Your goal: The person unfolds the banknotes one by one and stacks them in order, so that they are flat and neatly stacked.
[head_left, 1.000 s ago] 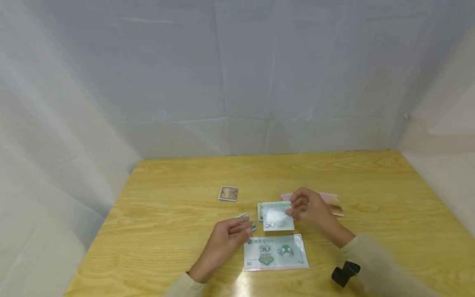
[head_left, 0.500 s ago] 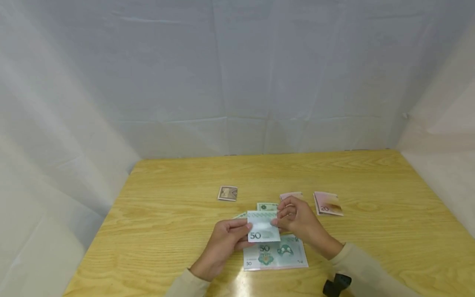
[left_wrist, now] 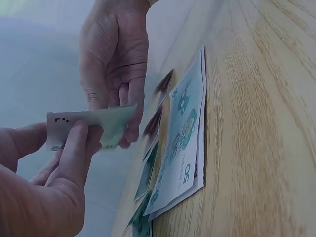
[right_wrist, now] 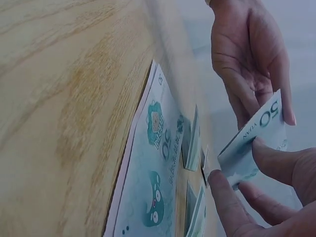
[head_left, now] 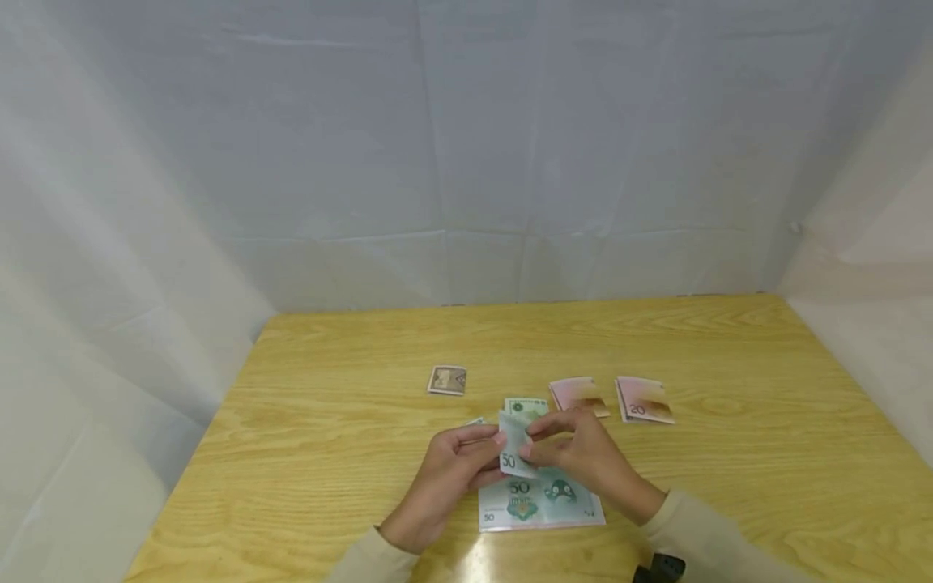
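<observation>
A folded green 50 yuan banknote (head_left: 513,444) is held above the table between both hands. My left hand (head_left: 448,482) pinches its left side between thumb and fingers. With thumb and fingertips, my right hand (head_left: 586,457) grips its right side. The left wrist view shows the folded banknote (left_wrist: 94,123) side-on; in the right wrist view its 50 YUAN print faces up near my right thumb (right_wrist: 276,160). Flat on the table below lies an unfolded 50 banknote (head_left: 535,508) with a cartoon face, its upper part hidden by the hands. Another sheet shows beneath it in the left wrist view.
Behind the hands lies a folded green banknote (head_left: 526,406); another green banknote (head_left: 477,421) barely shows by my left fingers. Two folded pink banknotes lie to the right, one (head_left: 579,395) beside the other (head_left: 646,401). A folded brown banknote (head_left: 447,380) lies further back.
My right hand brought the folded 50 banknote left and down to my left hand, which took hold of it. Its visible face has since become narrower. The pink banknotes behind are now uncovered.
</observation>
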### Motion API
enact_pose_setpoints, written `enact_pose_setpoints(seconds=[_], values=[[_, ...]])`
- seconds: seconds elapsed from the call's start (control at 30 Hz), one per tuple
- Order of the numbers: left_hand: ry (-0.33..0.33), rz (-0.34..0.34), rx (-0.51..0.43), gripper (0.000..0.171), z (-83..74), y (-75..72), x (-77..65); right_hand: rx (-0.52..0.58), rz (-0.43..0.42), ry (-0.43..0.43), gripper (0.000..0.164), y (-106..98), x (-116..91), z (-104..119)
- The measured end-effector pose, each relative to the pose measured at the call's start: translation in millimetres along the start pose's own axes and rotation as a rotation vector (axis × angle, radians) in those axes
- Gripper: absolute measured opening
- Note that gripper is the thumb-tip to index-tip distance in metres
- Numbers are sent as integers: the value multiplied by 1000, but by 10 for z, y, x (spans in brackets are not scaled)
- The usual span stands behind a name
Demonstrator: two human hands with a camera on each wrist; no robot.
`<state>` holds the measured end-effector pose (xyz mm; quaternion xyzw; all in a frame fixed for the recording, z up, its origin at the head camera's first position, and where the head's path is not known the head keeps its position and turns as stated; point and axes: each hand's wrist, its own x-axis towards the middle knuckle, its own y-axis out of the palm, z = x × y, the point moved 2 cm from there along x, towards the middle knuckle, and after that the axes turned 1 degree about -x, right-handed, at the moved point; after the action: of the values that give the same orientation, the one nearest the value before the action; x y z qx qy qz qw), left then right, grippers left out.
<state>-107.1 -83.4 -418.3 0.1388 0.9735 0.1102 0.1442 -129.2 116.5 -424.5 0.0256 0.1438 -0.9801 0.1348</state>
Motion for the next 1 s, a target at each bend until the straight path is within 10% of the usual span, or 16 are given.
enact_pose_setpoints(seconds=[0.5, 1.0], values=[[11, -41, 36, 42, 39, 24, 34, 60, 156, -20, 63, 107, -126, 119], [5, -43, 79, 37, 28, -40, -10, 88, 164, 63, 56, -6, -213, 192]])
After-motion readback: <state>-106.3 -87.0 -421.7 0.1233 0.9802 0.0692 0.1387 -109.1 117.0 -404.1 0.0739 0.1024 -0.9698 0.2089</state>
